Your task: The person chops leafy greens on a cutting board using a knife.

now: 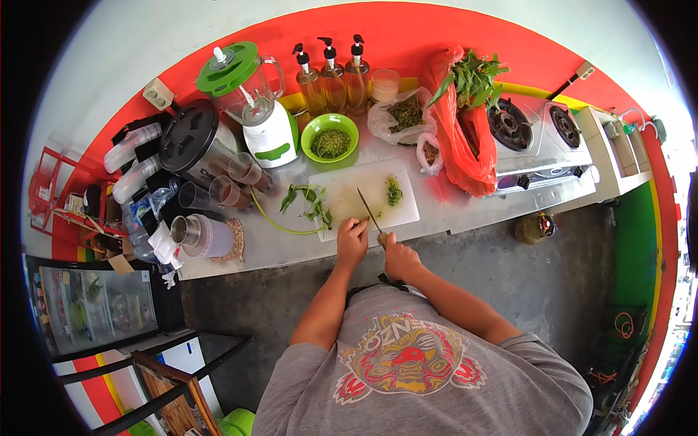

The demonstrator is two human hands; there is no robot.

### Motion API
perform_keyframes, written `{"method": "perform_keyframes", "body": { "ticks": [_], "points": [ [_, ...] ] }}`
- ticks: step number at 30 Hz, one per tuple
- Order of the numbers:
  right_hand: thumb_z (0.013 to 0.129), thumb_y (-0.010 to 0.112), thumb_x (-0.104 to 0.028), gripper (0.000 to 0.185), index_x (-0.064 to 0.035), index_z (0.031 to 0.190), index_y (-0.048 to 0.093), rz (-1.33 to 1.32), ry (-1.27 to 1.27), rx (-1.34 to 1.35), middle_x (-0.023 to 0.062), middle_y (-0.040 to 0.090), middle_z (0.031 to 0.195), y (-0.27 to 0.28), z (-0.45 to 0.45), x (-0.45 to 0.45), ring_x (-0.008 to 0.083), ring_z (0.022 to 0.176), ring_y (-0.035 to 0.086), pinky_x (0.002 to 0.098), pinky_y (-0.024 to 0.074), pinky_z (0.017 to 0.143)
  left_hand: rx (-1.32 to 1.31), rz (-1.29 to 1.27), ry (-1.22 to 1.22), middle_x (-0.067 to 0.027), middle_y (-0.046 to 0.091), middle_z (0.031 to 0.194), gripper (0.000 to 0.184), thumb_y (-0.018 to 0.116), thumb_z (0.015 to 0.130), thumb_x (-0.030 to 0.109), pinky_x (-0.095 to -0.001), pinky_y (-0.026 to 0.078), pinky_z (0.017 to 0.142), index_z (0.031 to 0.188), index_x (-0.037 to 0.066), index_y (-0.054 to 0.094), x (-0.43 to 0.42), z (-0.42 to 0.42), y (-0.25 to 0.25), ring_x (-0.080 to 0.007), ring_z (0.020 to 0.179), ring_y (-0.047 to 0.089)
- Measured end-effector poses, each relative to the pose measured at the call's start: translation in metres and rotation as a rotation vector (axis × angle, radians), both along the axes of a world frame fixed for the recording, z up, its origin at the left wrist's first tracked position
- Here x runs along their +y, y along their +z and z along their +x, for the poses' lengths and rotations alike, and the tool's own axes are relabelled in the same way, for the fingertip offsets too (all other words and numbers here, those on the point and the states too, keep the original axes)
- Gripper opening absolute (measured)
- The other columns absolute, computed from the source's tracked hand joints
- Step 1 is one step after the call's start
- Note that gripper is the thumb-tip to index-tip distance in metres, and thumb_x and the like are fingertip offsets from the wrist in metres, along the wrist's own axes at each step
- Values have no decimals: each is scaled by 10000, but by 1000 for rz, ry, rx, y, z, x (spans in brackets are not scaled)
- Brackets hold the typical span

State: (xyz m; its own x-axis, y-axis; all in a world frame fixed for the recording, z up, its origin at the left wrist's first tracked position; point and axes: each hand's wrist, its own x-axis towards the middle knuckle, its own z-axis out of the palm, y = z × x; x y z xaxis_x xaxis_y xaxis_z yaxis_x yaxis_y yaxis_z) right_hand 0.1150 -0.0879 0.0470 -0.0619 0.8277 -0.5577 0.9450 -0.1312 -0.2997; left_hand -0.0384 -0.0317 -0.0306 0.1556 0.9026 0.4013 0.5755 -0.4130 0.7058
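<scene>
A white cutting board [349, 190] lies on the metal counter. My right hand [402, 259] is closed round the handle of a knife [369, 210], whose blade points up and left over the board. Just left of the blade, my left hand [352, 238] rests at the board's near edge with its fingers together; what they hold, if anything, is too small to tell. Leafy green stems [314, 203] lie at the board's left side. Chopped greens [394, 190] are heaped on its right part. Behind the board, a green bowl [349, 150] holds chopped greens.
A blender [270, 134], pump bottles [333, 87] and brown-tinted cups [225, 190] stand at the back and left. Right of the board are a red plastic bag [472, 163] with leaves and a gas stove [542, 156]. A steel-topped jug [211, 236] stands near the front left edge.
</scene>
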Motion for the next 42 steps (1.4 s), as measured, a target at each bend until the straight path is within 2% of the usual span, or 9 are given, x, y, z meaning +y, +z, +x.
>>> {"method": "perform_keyframes", "body": {
  "ticks": [5, 11, 14, 16, 19, 28, 35, 37, 42],
  "points": [
    [850, 626, -85, 584, 73, 1324, 323, 18, 21, -25, 286, 709, 976, -15, 3, 5, 446, 951, 711, 501, 576, 841, -34, -8, 20, -114, 597, 864, 224, 660, 872, -2, -419, 494, 772, 1076, 0, 752, -1, 1, 0, -317, 835, 577],
    [848, 626, -75, 552, 74, 1288, 328, -8, 78, -13, 292, 706, 977, 14, 3, 27, 439, 955, 712, 494, 578, 843, -75, -44, 39, -138, 642, 911, 218, 660, 881, 18, -383, 504, 756, 1087, -9, 726, -1, 0, 3, -297, 849, 614],
    [869, 630, -80, 491, 41, 1261, 362, 18, 65, -32, 243, 725, 982, 1, -1, 7, 403, 931, 731, 465, 596, 804, -104, -56, 38, -136, 651, 922, 200, 662, 886, 34, -382, 515, 732, 1075, -11, 710, -1, 0, -1, -294, 813, 627],
    [866, 640, -87, 505, 41, 1265, 359, 32, 41, -57, 248, 722, 980, -12, -4, -2, 408, 936, 729, 465, 596, 804, -163, -182, 58, -143, 651, 898, 149, 667, 864, 15, -425, 506, 774, 1008, -9, 699, -3, 1, -2, -338, 848, 618],
    [863, 651, -97, 545, 55, 1286, 343, 30, 72, -44, 250, 722, 975, -13, -1, 11, 406, 937, 729, 465, 597, 806, -97, -95, 49, -128, 658, 918, 114, 679, 885, 42, -374, 541, 684, 978, -13, 714, 0, -1, -5, -279, 773, 645],
    [862, 655, -96, 568, 57, 1301, 329, -5, 36, -38, 257, 720, 978, -13, -5, 0, 396, 954, 729, 466, 596, 807, -149, -175, 42, -147, 635, 926, 141, 649, 867, -8, -438, 509, 771, 989, -17, 719, -8, -2, 3, -349, 871, 615],
    [871, 637, -78, 540, 53, 1289, 321, 91, 70, -28, 271, 715, 995, -3, -3, 17, 400, 935, 732, 469, 596, 806, -88, -59, 82, -146, 630, 919, 153, 644, 875, -12, -429, 507, 758, 1004, -14, 725, -10, 0, -1, -341, 874, 614],
    [874, 634, -76, 533, 54, 1286, 322, 38, 66, -37, 268, 717, 990, 2, -5, 13, 403, 930, 731, 471, 595, 803, -83, 4, 100, -141, 646, 917, 137, 654, 895, 20, -383, 518, 706, 1005, -2, 733, -7, 0, -3, -302, 808, 633],
    [862, 635, -72, 567, 57, 1309, 312, -19, 22, 8, 294, 702, 1005, -9, -7, 9, 441, 977, 706, 496, 574, 862, -88, -87, 126, -138, 658, 925, 136, 662, 886, 22, -381, 523, 710, 1001, -4, 730, -9, 2, -2, -296, 809, 637]
  ]
}}
